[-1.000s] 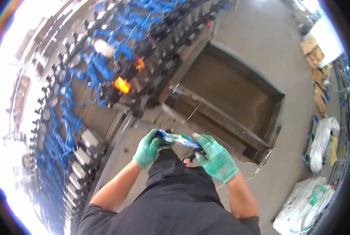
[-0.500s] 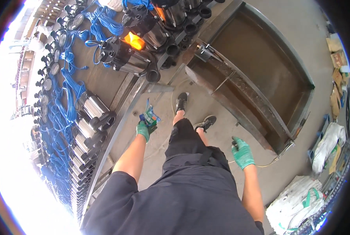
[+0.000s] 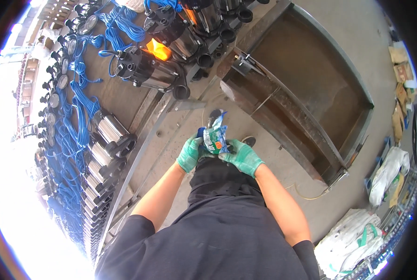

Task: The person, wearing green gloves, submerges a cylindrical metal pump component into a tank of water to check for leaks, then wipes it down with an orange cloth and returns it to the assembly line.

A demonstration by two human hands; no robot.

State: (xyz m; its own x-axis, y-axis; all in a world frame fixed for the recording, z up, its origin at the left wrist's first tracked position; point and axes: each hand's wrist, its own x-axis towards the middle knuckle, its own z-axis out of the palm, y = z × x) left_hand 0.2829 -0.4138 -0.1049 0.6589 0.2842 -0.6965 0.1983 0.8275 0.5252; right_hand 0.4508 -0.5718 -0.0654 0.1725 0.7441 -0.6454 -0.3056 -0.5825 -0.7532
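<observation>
At the frame's centre, you hold a blue-and-green packet (image 3: 214, 139) between your left hand (image 3: 189, 154) and right hand (image 3: 244, 158), the gloved fingers of each closed on one of its sides.

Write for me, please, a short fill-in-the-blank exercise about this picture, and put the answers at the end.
1. The left hand and the right hand wear ____ coloured gloves.
2. The number of hands holding the packet is ____.
3. The cables at the left are ____ in colour.
4. Compared with the cables, the big metal tray stands farther to the ____.

Missing words: green; two; blue; right.
</observation>
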